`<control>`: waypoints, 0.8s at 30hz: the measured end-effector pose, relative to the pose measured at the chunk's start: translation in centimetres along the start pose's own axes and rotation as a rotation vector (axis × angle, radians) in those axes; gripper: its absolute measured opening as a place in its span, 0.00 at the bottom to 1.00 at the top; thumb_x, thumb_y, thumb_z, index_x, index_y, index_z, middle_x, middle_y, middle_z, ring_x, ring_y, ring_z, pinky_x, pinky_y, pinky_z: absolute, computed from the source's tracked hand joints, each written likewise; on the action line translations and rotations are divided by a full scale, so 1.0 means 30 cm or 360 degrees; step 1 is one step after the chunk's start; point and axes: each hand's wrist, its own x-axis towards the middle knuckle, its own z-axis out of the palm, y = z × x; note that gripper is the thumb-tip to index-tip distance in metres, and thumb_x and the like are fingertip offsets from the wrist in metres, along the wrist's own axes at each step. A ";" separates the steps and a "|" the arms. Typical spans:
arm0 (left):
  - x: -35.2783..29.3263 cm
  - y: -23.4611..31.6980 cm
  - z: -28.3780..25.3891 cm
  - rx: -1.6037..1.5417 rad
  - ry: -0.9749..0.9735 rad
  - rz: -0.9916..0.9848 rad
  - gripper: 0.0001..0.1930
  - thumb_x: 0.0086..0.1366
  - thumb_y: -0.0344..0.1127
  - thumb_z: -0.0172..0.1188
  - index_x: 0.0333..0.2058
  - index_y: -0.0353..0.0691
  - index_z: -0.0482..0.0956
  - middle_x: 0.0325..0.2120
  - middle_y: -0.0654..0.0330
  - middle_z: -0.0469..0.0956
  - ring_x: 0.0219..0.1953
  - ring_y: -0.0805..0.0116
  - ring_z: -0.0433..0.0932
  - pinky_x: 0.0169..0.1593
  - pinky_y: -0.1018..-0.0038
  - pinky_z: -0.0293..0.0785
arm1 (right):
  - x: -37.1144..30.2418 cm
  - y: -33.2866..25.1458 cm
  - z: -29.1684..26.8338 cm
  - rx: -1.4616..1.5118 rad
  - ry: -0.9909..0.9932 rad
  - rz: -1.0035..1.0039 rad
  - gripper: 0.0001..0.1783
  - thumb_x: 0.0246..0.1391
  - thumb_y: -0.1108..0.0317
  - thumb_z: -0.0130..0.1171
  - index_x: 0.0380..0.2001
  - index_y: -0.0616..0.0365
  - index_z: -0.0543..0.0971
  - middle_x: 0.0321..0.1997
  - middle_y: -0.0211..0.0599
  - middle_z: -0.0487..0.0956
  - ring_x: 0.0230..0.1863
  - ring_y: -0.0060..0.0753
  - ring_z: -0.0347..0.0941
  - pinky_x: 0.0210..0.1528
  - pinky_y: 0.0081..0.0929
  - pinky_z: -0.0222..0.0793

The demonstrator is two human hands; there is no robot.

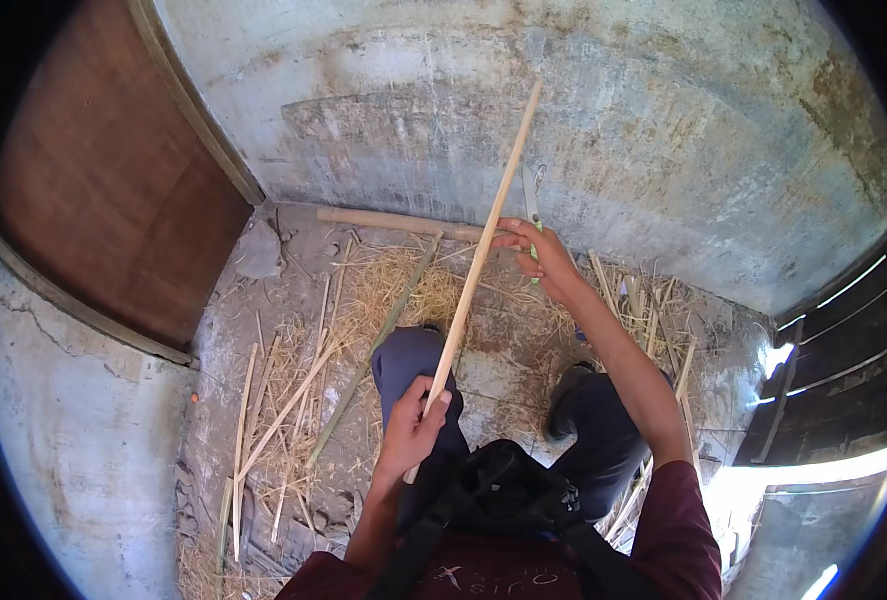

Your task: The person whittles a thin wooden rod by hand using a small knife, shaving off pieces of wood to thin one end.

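Note:
A long pale bamboo strip (471, 290) slants up from my lap toward the wall. Near its lower end, my left hand (410, 428) is closed around it, thumb on top. My right hand (543, 258) grips a knife (531, 198) with a light green handle, its blade pointing up toward the wall. The knife lies just right of the strip. The index finger of my right hand reaches out to the strip's middle and seems to touch it. The strip passes over my left knee.
Shavings (363, 285) and several split bamboo strips (253, 400) litter the floor on both sides. A thick bamboo pole (393, 220) lies along the wall's foot. A green bamboo strip (383, 335) rests beside my left knee. A brown door (113, 180) is at left, dark slatted boards (833, 350) at right.

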 end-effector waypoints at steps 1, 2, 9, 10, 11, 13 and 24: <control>-0.012 0.024 -0.014 0.0133 0.0069 0.0043 0.10 0.80 0.38 0.64 0.49 0.41 0.75 0.19 0.67 0.74 0.18 0.76 0.67 0.23 0.71 0.61 | -0.013 -0.016 0.015 -0.0028 -0.0015 -0.0043 0.32 0.74 0.52 0.62 0.72 0.61 0.73 0.51 0.41 0.88 0.17 0.11 0.52 0.20 0.20 0.48; -0.026 0.051 -0.028 0.0266 0.0138 0.0086 0.09 0.80 0.38 0.64 0.48 0.39 0.76 0.19 0.66 0.74 0.18 0.73 0.67 0.25 0.69 0.61 | -0.027 -0.031 0.030 -0.0055 -0.0029 -0.0085 0.30 0.74 0.53 0.62 0.70 0.61 0.75 0.50 0.40 0.88 0.17 0.10 0.53 0.20 0.20 0.47; -0.120 0.141 -0.032 0.0860 0.0229 0.0251 0.10 0.78 0.36 0.65 0.48 0.38 0.77 0.20 0.55 0.76 0.20 0.64 0.74 0.28 0.66 0.67 | -0.155 -0.081 0.102 -0.0132 0.0058 -0.0168 0.17 0.70 0.60 0.68 0.53 0.58 0.78 0.39 0.27 0.84 0.20 0.09 0.54 0.22 0.20 0.49; -0.123 0.140 -0.035 0.0886 0.0217 0.0275 0.10 0.77 0.37 0.66 0.48 0.38 0.77 0.21 0.55 0.77 0.20 0.62 0.75 0.29 0.65 0.69 | -0.162 -0.077 0.091 -0.0147 0.0059 -0.0190 0.16 0.69 0.61 0.69 0.52 0.57 0.78 0.36 0.24 0.82 0.20 0.09 0.55 0.22 0.20 0.49; -0.127 0.135 -0.041 0.0912 0.0207 0.0298 0.11 0.77 0.37 0.67 0.49 0.38 0.77 0.22 0.54 0.78 0.21 0.60 0.77 0.29 0.65 0.70 | -0.168 -0.074 0.083 -0.0162 0.0059 -0.0211 0.15 0.69 0.61 0.70 0.50 0.57 0.78 0.33 0.21 0.80 0.20 0.09 0.55 0.22 0.20 0.50; -0.134 0.165 -0.049 0.0975 0.0145 0.0245 0.14 0.75 0.38 0.68 0.50 0.37 0.77 0.25 0.52 0.80 0.25 0.57 0.80 0.33 0.64 0.73 | -0.198 -0.085 0.102 -0.0236 0.0133 -0.0294 0.15 0.68 0.62 0.70 0.49 0.56 0.78 0.30 0.17 0.77 0.22 0.09 0.58 0.23 0.19 0.51; 0.136 0.433 0.063 0.1227 0.0355 0.0854 0.27 0.75 0.42 0.71 0.62 0.32 0.74 0.48 0.51 0.84 0.47 0.58 0.87 0.53 0.64 0.83 | -0.260 -0.038 0.132 -0.0314 0.0064 -0.0483 0.16 0.65 0.66 0.73 0.49 0.61 0.80 0.41 0.32 0.87 0.46 0.21 0.83 0.51 0.25 0.77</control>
